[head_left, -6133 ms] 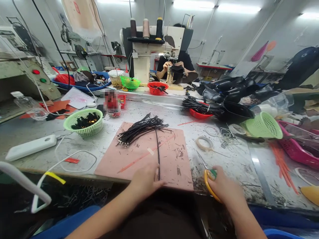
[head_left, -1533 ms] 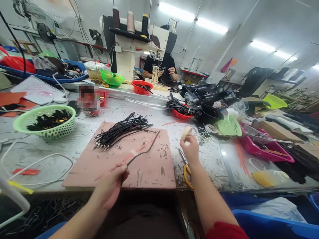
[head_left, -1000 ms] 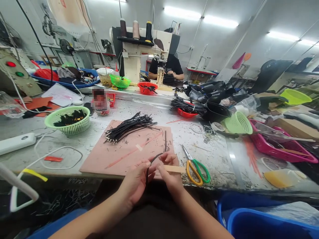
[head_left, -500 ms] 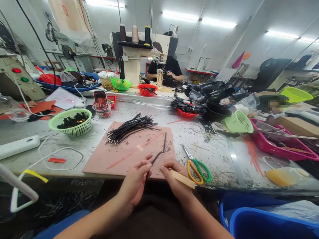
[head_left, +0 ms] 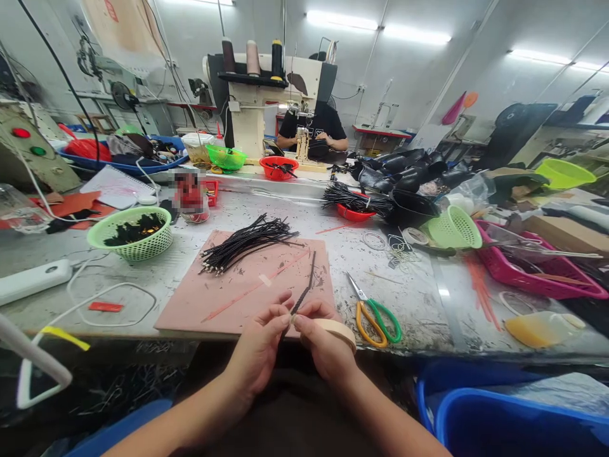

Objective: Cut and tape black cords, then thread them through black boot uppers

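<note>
A black braided cord (head_left: pixel 308 282) is pinched between the thumb and fingers of my left hand (head_left: pixel 259 346), its far end pointing up over the pink board (head_left: pixel 185 311). My right hand (head_left: pixel 328 349) is closed around a roll of cream tape (head_left: pixel 343 331). The thumb and fingertips of that hand meet the left fingertips at the cord, where a small pale bit of tape shows. On the board, just beyond my hands, lies a bundle of similar black cords (head_left: pixel 245 244). To the right of the board rest scissors (head_left: pixel 373 317) with orange and green handles.
A light green basket (head_left: pixel 166 235) of black pieces stands left, near a phone (head_left: pixel 186 190) in a holder. More cords fill a red bowl (head_left: pixel 354 214). At right are a magenta basket (head_left: pixel 533 285) and a bottle (head_left: pixel 537 330). Across the table a person (head_left: pixel 328 127) works at a sewing machine.
My right hand has moved left to meet my left fingertips at the cord, and the tape roll has turned to show more of its ring. The cord's bent far part now looks straighter.
</note>
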Action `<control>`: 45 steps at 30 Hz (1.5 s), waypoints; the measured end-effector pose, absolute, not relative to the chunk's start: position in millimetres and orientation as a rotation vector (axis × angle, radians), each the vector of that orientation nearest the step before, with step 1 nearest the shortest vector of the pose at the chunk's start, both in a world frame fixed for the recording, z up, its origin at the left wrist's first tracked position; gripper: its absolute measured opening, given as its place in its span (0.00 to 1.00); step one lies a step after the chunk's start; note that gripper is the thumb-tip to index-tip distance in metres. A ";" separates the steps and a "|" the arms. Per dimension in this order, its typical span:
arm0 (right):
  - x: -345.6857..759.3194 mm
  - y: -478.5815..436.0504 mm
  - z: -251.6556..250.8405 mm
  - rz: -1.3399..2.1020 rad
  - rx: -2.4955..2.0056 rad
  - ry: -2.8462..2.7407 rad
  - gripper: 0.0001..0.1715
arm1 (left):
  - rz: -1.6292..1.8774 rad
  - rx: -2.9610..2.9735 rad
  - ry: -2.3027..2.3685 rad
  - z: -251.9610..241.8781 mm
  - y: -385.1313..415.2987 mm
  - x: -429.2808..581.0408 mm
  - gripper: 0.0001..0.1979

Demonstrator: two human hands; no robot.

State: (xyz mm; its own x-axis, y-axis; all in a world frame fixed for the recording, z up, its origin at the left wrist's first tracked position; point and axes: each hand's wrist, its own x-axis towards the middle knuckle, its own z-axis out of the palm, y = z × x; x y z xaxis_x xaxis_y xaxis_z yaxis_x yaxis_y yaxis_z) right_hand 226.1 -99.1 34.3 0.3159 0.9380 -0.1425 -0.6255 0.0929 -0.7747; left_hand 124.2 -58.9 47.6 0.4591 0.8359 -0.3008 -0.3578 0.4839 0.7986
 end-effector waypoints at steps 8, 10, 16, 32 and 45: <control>229.5 -98.2 26.4 1.153 -0.978 -0.500 0.12 | 0.826 0.925 0.787 44.8 -56.6 119.5 0.08; 230.9 -97.8 22.2 1.151 -1.040 -0.523 0.12 | 0.833 1.060 0.804 43.7 -54.3 115.9 0.08; 233.1 -100.4 16.7 1.027 -1.250 -0.666 0.11 | 0.763 1.345 0.784 41.2 -50.0 109.5 0.07; 246.1 -99.9 24.2 1.000 -1.059 -1.009 0.03 | 0.544 0.864 0.730 54.3 -52.2 116.0 0.18; 253.1 -99.8 35.4 1.018 -1.041 -1.157 0.03 | 0.511 0.761 0.616 50.0 -56.0 117.7 0.16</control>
